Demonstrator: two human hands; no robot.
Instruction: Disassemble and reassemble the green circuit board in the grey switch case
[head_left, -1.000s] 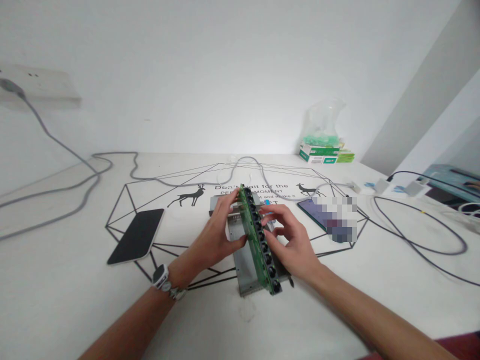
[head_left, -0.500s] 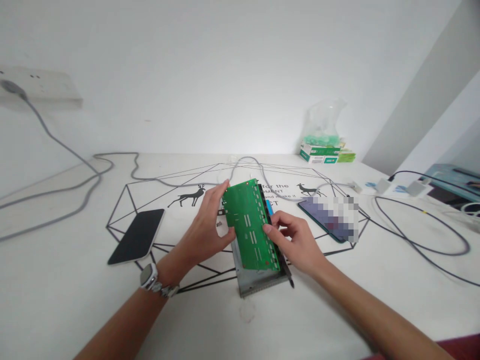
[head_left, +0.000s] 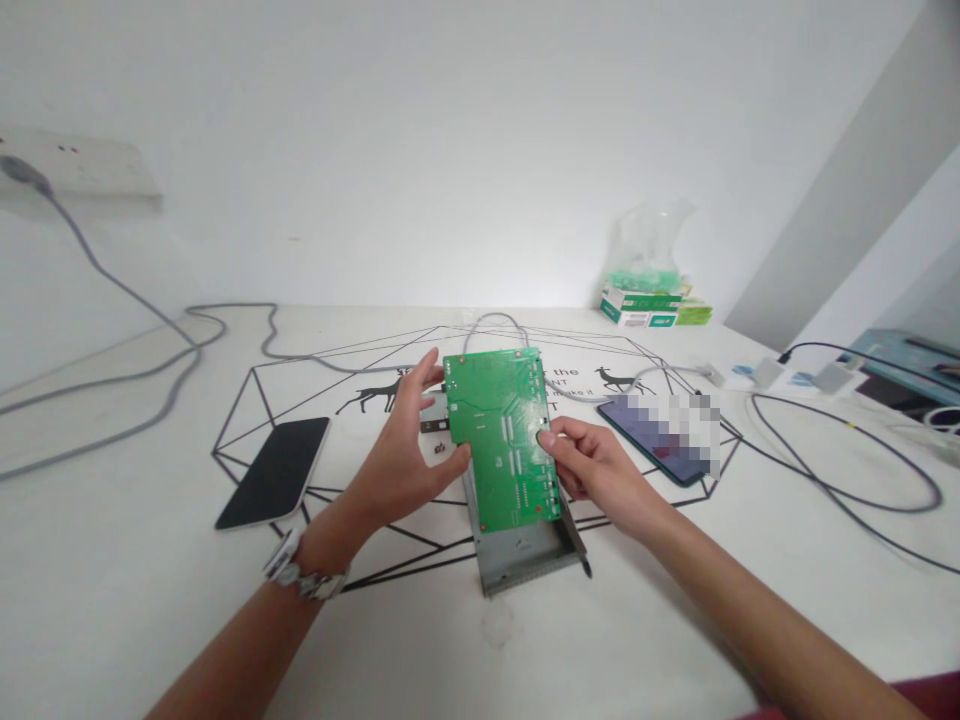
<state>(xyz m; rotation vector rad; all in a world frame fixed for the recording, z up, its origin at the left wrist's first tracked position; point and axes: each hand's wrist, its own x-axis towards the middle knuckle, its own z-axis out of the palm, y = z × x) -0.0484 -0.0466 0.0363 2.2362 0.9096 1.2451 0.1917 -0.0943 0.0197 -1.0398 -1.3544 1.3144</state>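
Note:
A green circuit board is held up, its underside towards me, over an open grey metal case on the table. My right hand pinches the board's right edge, thumb on the face and fingers behind it. On the left side, my left hand has its fingers apart, with the thumb tip at the board's left edge. Several small dark screws or bits lie in the gap between that thumb and fingers. The board covers the far part of the case.
A dark phone lies to the left and another phone, partly blurred out, to the right. A grey cable runs behind the board. Chargers sit in a power strip at right. Small boxes with a plastic bag stand against the wall.
The circuit board has turned to face me more squarely, and its lower edge has lifted from the case, showing more of the interior. My left fingers have come away from its upper left corner.

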